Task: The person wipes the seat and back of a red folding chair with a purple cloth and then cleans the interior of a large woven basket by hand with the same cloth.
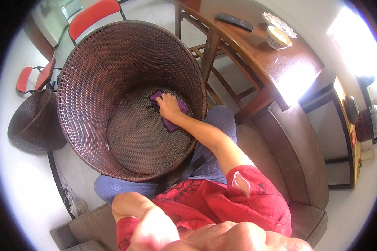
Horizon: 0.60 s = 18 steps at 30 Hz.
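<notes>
A large round basket of dark brown woven strips (pixel 84 84) tilts toward me between my legs, its mouth facing up. My right hand (pixel 169 105) reaches inside and presses a purple cloth (pixel 183 107) against the woven bottom (pixel 138 135), right of its middle. My fingers are bent over the cloth, which spreads out past both sides of the hand. Bent sharply at the elbow, my left arm (pixel 132 204) rises close to the camera. Blurred skin fills the bottom edge there, and the left hand's fingers cannot be made out.
A second dark woven basket (pixel 34 125) lies tilted on the floor at left, near red folding chairs (pixel 94 15). The wooden table (pixel 242 44) at right bears a black remote control (pixel 234 22), a patterned bowl (pixel 277 39) and a plate (pixel 276 20). A brown sofa (pixel 298 157) surrounds me.
</notes>
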### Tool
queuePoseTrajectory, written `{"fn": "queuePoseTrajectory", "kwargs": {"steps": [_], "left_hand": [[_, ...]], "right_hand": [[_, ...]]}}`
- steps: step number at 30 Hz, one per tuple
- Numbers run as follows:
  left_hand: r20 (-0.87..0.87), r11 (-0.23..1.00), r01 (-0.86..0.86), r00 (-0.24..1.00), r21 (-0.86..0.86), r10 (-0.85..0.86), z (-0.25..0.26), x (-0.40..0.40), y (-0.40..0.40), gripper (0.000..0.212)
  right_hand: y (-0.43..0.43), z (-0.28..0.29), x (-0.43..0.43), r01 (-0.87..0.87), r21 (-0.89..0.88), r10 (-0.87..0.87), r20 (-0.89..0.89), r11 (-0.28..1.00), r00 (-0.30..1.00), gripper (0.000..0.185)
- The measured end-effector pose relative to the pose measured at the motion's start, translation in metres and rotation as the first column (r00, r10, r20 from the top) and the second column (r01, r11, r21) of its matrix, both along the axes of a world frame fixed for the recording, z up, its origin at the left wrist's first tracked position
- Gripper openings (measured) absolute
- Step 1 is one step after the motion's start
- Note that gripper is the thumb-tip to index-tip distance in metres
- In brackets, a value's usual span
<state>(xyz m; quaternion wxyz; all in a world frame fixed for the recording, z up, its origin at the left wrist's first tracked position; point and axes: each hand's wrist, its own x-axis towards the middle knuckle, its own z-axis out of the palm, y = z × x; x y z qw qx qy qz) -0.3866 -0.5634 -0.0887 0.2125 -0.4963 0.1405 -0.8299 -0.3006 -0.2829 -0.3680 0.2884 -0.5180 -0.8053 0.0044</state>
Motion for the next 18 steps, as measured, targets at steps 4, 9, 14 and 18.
{"fn": "queuePoseTrajectory", "kwargs": {"steps": [4, 9, 14, 18], "left_hand": [[-0.011, 1.0, 0.0, 1.0, -0.012, 0.0, -0.0003, 0.0015, 0.0018, 0.026], [-0.013, 0.999, 0.018, 1.0, -0.027, -0.019, -0.001, 0.0035, 0.0046, 0.029], [-0.037, 0.998, 0.028, 0.999, -0.05, -0.03, -0.0026, 0.0051, 0.0058, 0.033], [-0.042, 0.997, 0.039, 0.998, -0.059, -0.041, -0.0017, 0.0067, 0.0101, 0.035]], "right_hand": [[0.0002, 0.0005, -0.0043, -0.001, -0.029, 0.002, 0.016, 1.0, 1.0, 0.025], [0.0009, -0.0044, -0.0026, -0.014, 0.002, 0.014, -0.005, 1.0, 1.0, 0.024], [0.0001, -0.0031, -0.0032, -0.013, 0.01, 0.013, -0.021, 1.0, 1.0, 0.026], [-0.0005, -0.0002, -0.0036, -0.017, -0.025, 0.017, -0.013, 1.0, 1.0, 0.028]]}}
